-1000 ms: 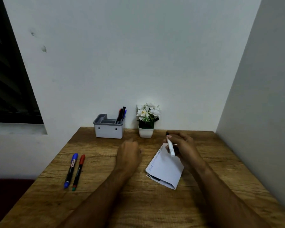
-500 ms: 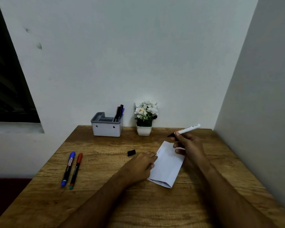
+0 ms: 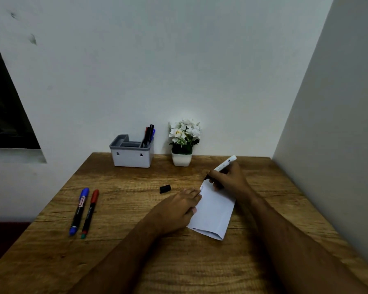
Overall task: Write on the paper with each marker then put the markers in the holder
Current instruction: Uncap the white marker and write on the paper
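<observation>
A folded white paper (image 3: 215,213) lies on the wooden table (image 3: 136,257). My left hand (image 3: 179,211) rests flat on the paper's left edge and holds it down. My right hand (image 3: 227,177) grips a white marker (image 3: 223,165), uncapped, its dark tip at the paper's far corner. The marker's black cap (image 3: 165,188) lies on the table left of the paper. A blue marker (image 3: 79,211) and a red-capped marker (image 3: 90,213) lie side by side at the table's left. The grey holder (image 3: 132,153) stands at the back with several markers (image 3: 148,135) in its right compartment.
A small white pot of white flowers (image 3: 183,141) stands just right of the holder against the back wall. A wall runs along the table's right side. A dark window (image 3: 4,115) is at the far left.
The cap came off and now lies on the table. My left hand moved onto the paper's edge. My right hand turned the marker tip down to the paper's far corner.
</observation>
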`<state>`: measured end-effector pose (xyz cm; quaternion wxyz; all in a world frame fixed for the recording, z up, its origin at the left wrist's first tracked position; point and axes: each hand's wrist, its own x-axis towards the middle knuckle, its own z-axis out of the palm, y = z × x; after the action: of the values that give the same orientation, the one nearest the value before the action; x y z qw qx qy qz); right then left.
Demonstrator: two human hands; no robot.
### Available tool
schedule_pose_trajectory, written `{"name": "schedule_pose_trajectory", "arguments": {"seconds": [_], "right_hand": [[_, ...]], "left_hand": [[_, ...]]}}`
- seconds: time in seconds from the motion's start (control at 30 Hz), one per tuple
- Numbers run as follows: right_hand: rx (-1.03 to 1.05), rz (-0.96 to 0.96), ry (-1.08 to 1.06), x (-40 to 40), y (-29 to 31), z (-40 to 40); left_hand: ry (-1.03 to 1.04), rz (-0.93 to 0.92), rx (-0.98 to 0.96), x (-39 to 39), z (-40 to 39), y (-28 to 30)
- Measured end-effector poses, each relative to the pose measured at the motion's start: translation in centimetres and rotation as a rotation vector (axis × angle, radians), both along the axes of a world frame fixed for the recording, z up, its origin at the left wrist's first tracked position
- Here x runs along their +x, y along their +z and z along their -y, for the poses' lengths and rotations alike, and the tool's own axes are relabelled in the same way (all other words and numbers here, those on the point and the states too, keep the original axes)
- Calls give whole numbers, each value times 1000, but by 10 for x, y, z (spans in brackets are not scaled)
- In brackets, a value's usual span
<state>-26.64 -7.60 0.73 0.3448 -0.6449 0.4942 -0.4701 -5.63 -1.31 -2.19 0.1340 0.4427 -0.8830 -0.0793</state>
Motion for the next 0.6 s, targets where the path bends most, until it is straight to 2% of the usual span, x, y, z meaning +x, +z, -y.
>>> {"name": "schedule_pose_trajectory", "arguments": {"seconds": [0.2, 0.33, 0.6], "right_hand": [[42, -6, -17, -3, -20, 9], [-5, -22, -64, -4, -27, 10], [-70, -133, -26, 0, -28, 7]], "left_hand": [[-23, -7, 1, 1, 3, -1], [-24, -9, 26, 1, 6, -2], [-17, -24, 25, 2, 5, -2]]}}
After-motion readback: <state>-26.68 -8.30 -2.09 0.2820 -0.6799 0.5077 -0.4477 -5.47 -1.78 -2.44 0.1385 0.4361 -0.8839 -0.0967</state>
